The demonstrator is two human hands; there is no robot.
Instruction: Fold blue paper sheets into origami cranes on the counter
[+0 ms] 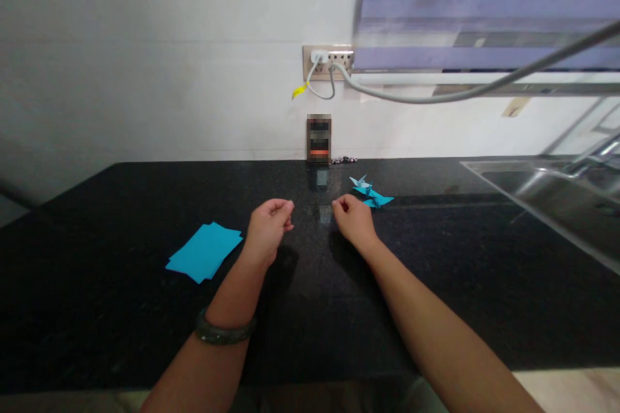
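My left hand [265, 231] is held over the dark counter with thumb and fingertips pressed together, and nothing shows between them. To its left lies a small stack of blue paper sheets [205, 253], slightly fanned; the hand is apart from it. Facing it, my right hand [355, 222] has its fingers curled in with thumb against forefinger, and no object is visible in it. Just behind the right hand sit several folded blue paper cranes [375, 197], one of them paler; the hand partly overlaps them in view.
A black stone counter [310, 310] runs along a white wall. A phone-like upright object [319, 139], blurred out, leans there beside a beaded string [343, 159]. Above are a wall socket [341, 58] and a grey cable [436, 100]. A metal sink [571, 200] is at right.
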